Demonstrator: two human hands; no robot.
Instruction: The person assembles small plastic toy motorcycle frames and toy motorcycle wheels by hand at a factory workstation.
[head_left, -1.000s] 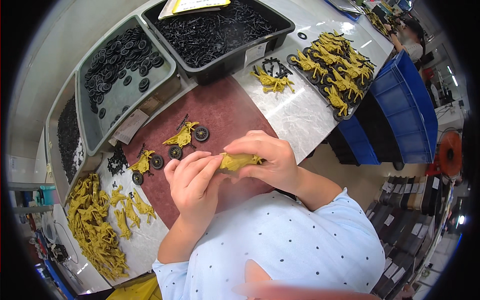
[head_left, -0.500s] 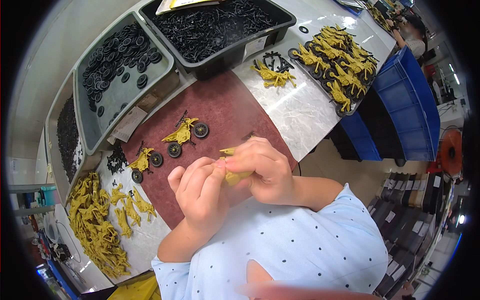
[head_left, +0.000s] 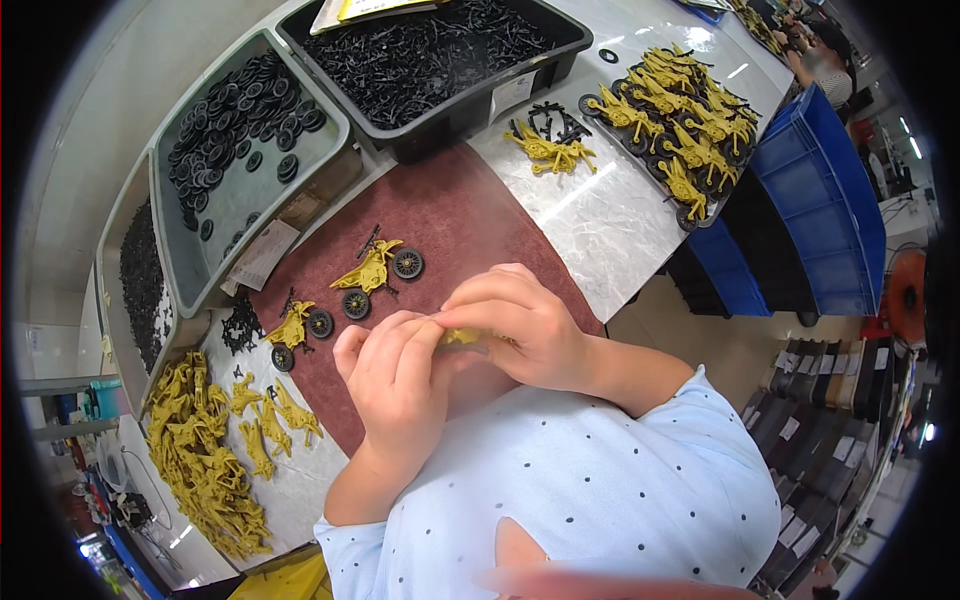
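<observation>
Both hands meet over the near part of the dark red mat (head_left: 450, 215). My left hand (head_left: 398, 380) is closed, its fingertips pinching a yellow plastic toy motorcycle body (head_left: 462, 337). From the other side my right hand (head_left: 525, 325) grips the same piece with thumb and curled fingers. Most of the piece is hidden behind the fingers. Beyond my hands, a yellow toy motorcycle (head_left: 368, 268) with black wheels lies on the mat. A second such motorcycle (head_left: 292, 328) lies to its left, at the mat's edge.
A grey bin of black wheels (head_left: 330, 150) and a black bin of small black parts (head_left: 400, 135) stand at the back. Yellow bodies (head_left: 205, 460) are heaped at left. Motorcycles (head_left: 680, 120) fill a tray at right, near a few loose yellow parts (head_left: 553, 150). Blue crates (head_left: 815, 200) stand beyond.
My hands stay together on the yellow body. Its tip, which showed above my fingers before, is now covered. The view has shifted slightly.
</observation>
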